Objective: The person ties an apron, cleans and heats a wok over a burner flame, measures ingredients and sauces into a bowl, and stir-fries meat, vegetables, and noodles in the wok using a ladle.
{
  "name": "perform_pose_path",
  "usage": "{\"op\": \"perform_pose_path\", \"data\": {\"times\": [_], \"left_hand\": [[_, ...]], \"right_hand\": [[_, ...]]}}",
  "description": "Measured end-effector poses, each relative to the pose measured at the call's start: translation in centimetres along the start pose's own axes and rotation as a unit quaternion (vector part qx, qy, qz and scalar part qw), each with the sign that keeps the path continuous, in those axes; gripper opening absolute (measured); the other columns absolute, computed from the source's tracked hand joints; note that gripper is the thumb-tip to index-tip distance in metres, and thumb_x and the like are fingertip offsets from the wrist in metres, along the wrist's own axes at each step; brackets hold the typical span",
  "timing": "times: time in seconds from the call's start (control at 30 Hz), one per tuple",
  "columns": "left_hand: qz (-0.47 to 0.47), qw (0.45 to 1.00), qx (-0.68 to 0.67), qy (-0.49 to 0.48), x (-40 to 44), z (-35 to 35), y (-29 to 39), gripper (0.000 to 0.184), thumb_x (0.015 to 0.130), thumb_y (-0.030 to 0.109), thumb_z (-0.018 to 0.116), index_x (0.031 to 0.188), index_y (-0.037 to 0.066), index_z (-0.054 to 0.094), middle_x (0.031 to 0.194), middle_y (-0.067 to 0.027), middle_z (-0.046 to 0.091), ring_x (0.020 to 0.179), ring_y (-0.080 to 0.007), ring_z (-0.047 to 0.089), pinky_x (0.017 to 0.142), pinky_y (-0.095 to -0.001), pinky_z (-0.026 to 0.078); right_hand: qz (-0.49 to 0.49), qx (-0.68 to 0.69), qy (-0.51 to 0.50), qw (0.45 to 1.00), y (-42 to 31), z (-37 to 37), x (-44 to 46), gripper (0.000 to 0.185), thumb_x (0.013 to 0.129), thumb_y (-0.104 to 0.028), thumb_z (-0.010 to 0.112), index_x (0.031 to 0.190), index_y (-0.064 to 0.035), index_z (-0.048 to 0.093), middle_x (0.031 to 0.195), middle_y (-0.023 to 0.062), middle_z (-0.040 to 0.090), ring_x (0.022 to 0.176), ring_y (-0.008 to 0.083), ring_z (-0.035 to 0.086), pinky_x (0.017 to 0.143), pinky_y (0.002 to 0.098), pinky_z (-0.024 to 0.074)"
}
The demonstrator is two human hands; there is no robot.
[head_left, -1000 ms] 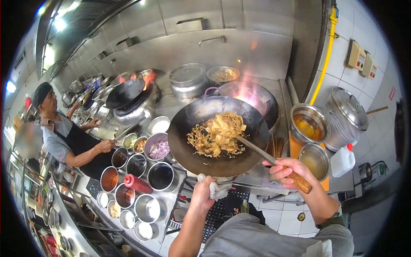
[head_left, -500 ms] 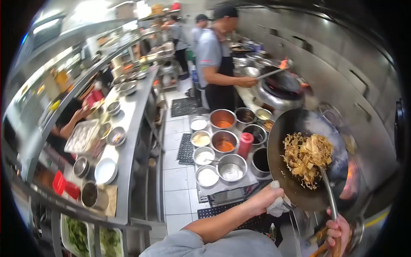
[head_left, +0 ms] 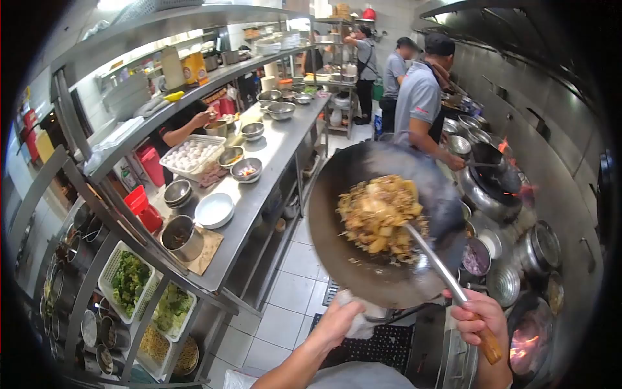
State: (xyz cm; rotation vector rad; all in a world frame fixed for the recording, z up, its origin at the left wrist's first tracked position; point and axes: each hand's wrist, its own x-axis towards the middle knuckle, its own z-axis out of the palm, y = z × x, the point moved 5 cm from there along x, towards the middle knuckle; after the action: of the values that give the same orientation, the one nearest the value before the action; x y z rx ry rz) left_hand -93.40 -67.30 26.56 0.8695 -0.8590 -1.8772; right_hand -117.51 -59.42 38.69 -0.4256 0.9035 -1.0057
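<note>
A large dark wok (head_left: 327, 243) with noodles (head_left: 379, 217) in it hangs in front of me, above the floor. My left hand (head_left: 340, 321) is closed round a white cloth (head_left: 360, 324) at the wok's near edge; the grip beneath the cloth is hidden. In my right hand (head_left: 478, 318) is a metal ladle (head_left: 437, 262) with a wooden handle end. The ladle's head is buried in the noodles. Faint steam or blur covers the wok's upper right side.
A steel counter (head_left: 259, 207) on the left holds a white bowl (head_left: 214, 211), metal bowls and a tray of eggs (head_left: 193, 154). Baskets of greens (head_left: 129, 279) stand at lower left. A co-worker (head_left: 418, 97) is at the stove beyond the wok. Flames (head_left: 523, 343) burn at lower right.
The view has turned left, from the stove towards the counter. The wok, lifted in my left hand, has swung away from the burner with the noodles and ladle. Both hands keep their hold.
</note>
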Motion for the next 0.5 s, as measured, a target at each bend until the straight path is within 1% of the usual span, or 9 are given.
{"op": "perform_pose_path", "data": {"times": [0.03, 0.07, 0.13, 0.23, 0.27, 0.37, 0.4, 0.47, 0.5], "left_hand": [[0.044, 0.997, 0.02, 0.067, -0.5, -1.6, 0.4, 0.039, 0.079, 0.001, 0.051, 0.118, -0.002, 0.054, 0.11, -0.0096, 0.063, 0.102, -0.0191, 0.059, 0.091, -0.0308, 0.046], [0.046, 0.996, 0.023, 0.077, -1.1, -2.6, 0.7, 0.039, 0.079, 0.001, 0.051, 0.118, -0.002, 0.054, 0.11, -0.0096, 0.063, 0.102, -0.0191, 0.059, 0.091, -0.0308, 0.046], [0.058, 0.983, -0.024, 0.17, -3.0, -5.2, 0.8, 0.036, 0.079, 0.0, 0.05, 0.114, -0.002, 0.057, 0.107, -0.0097, 0.064, 0.099, -0.019, 0.061, 0.089, -0.0316, 0.048], [0.053, 0.971, -0.061, 0.224, -5.3, -8.7, 0.9, 0.034, 0.079, 0.001, 0.051, 0.113, -0.002, 0.057, 0.105, -0.0092, 0.064, 0.096, -0.0187, 0.062, 0.085, -0.0321, 0.05], [0.083, 0.963, -0.064, 0.247, -5.8, -10.4, 0.4, 0.03, 0.08, 0.001, 0.051, 0.109, -0.001, 0.058, 0.1, -0.008, 0.064, 0.089, -0.0189, 0.064, 0.078, -0.033, 0.053], [0.053, 0.948, -0.104, 0.296, -7.1, -14.7, -1.3, 0.026, 0.08, 0.002, 0.052, 0.105, 0.0, 0.058, 0.097, -0.0072, 0.063, 0.084, -0.0195, 0.064, 0.073, -0.0335, 0.054], [0.093, 0.939, -0.088, 0.319, -7.0, -16.5, -2.3, 0.033, 0.083, 0.006, 0.052, 0.113, -0.007, 0.055, 0.096, -0.0172, 0.065, 0.076, -0.0281, 0.069, 0.059, -0.0398, 0.059], [0.095, 0.925, -0.104, 0.352, -7.5, -18.6, -3.6, 0.034, 0.083, 0.007, 0.052, 0.114, -0.007, 0.055, 0.097, -0.0181, 0.066, 0.079, -0.0289, 0.069, 0.06, -0.0406, 0.059], [0.094, 0.917, -0.114, 0.37, -7.6, -19.2, -3.6, 0.034, 0.084, 0.008, 0.052, 0.114, -0.008, 0.055, 0.099, -0.019, 0.066, 0.081, -0.0296, 0.069, 0.061, -0.0414, 0.06]], "right_hand": [[0.038, 0.017, -0.048, 0.998, 0.4, 0.4, 1.9, 0.041, 0.093, -0.008, 0.046, 0.134, -0.0009, 0.045, 0.072, 0.0004, 0.043, 0.047, 0.0034, 0.041, 0.035, 0.0226, 0.0407], [0.045, 0.019, -0.056, 0.997, 0.5, 0.5, 3.7, 0.041, 0.093, -0.008, 0.046, 0.134, -0.0009, 0.045, 0.072, 0.0004, 0.043, 0.047, 0.0034, 0.041, 0.035, 0.0226, 0.0407], [0.102, 0.008, -0.123, 0.987, 1.7, 1.5, 6.9, 0.038, 0.095, -0.007, 0.045, 0.133, 0.0, 0.045, 0.074, 0.0008, 0.044, 0.049, 0.0037, 0.043, 0.036, 0.0231, 0.0418], [0.157, 0.02, -0.175, 0.972, 3.9, 3.3, 10.8, 0.035, 0.097, -0.009, 0.045, 0.13, 0.0017, 0.046, 0.075, 0.0005, 0.044, 0.051, 0.0033, 0.043, 0.037, 0.0231, 0.0425], [0.167, 0.022, -0.179, 0.969, 4.5, 4.0, 12.1, 0.035, 0.097, -0.009, 0.045, 0.13, 0.0017, 0.046, 0.075, 0.0005, 0.044, 0.051, 0.0033, 0.043, 0.037, 0.0231, 0.0425], [0.209, 0.013, -0.222, 0.952, 6.6, 6.2, 15.7, 0.032, 0.098, -0.01, 0.044, 0.128, 0.0027, 0.047, 0.076, 0.0002, 0.045, 0.052, 0.0028, 0.043, 0.038, 0.0228, 0.0427], [0.235, 0.034, -0.231, 0.944, 7.0, 6.9, 16.7, 0.034, 0.099, -0.011, 0.042, 0.13, 0.0031, 0.045, 0.077, -0.0003, 0.043, 0.052, 0.0016, 0.043, 0.038, 0.0222, 0.0439], [0.283, 0.062, -0.246, 0.925, 7.9, 8.2, 18.6, 0.037, 0.099, -0.013, 0.04, 0.133, 0.0029, 0.043, 0.078, -0.0003, 0.042, 0.053, 0.0005, 0.044, 0.039, 0.022, 0.0461], [0.293, 0.062, -0.273, 0.914, 8.1, 8.7, 19.8, 0.038, 0.099, -0.015, 0.043, 0.134, 0.0013, 0.043, 0.082, 0.0001, 0.044, 0.054, 0.0005, 0.045, 0.039, 0.0218, 0.0465]]}}
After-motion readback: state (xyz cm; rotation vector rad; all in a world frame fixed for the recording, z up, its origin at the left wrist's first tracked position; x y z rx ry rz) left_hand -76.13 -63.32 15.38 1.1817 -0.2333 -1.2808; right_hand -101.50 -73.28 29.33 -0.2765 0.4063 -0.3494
